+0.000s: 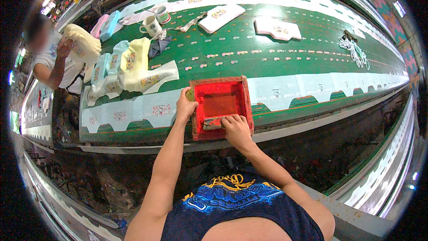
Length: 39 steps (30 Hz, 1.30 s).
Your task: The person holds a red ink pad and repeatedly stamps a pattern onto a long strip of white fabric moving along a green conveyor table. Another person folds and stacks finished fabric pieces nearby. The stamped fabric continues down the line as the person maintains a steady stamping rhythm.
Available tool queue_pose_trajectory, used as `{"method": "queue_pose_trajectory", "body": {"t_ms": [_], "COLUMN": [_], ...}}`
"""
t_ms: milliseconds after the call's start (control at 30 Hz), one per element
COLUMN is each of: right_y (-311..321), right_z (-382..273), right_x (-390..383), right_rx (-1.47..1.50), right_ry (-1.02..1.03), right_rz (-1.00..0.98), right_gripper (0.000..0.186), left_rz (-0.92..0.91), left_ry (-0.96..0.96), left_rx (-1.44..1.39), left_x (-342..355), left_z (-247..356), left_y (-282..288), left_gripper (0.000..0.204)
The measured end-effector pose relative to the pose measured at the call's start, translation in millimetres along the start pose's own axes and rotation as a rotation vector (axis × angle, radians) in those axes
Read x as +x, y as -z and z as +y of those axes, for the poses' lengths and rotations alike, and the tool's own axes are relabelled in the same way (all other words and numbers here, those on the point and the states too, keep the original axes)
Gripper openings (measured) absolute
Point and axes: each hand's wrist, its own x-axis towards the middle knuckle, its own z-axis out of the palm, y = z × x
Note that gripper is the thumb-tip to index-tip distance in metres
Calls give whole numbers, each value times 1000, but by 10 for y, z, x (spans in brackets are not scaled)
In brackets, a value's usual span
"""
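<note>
Standing at the far left, a co-worker (pixel 42 67) holds up a thick bundle of yellow cloth (pixel 80 44). Printed blue and yellow pieces (pixel 141 51) overlap at that end of the green table (pixel 285 67), perhaps kept within that person's reach; a white mug (pixel 152 27) stands behind them beside another. The left hand (pixel 185 107) is wrapped around the left rim of a red-stained frame (pixel 248 111) at the table's near edge, seemingly to steady it. Inside the frame, the right hand (pixel 237 130) grips a flat squeegee (pixel 211 124) from above, probably for firm control. Rightward, pale cloth pieces (pixel 273 93) lie side by side, likely for even spacing, with a tangled cord (pixel 354 52) farther back. As for markings, the white mug carries a round emblem, the wearer's dark shirt (pixel 238 203) bears large yellow and blue lettering, and the cloth prints are too small to read.
</note>
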Motion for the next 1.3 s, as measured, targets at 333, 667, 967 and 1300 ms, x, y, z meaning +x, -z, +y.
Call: {"method": "queue_pose_trajectory", "body": {"t_ms": [333, 667, 967, 1300], "right_y": [19, 216, -220, -140], "right_z": [-18, -74, 406, 541], "right_x": [-11, -102, 573, 1148], "right_rx": [-13, -20, -114, -94], "right_ry": [-24, -1, 89, -3], "right_rz": [2, -85, 120, 10], "right_gripper": [33, 31, 27, 23], "left_rz": [-45, -24, -86, -73], "left_ry": [49, -21, -15, -59], "left_rx": [20, 51, 19, 36], "left_x": [-29, 3, -12, -6], "left_z": [95, -65, 50, 21], "left_y": [6, -35, -28, -55], "left_gripper": [77, 78, 82, 83]}}
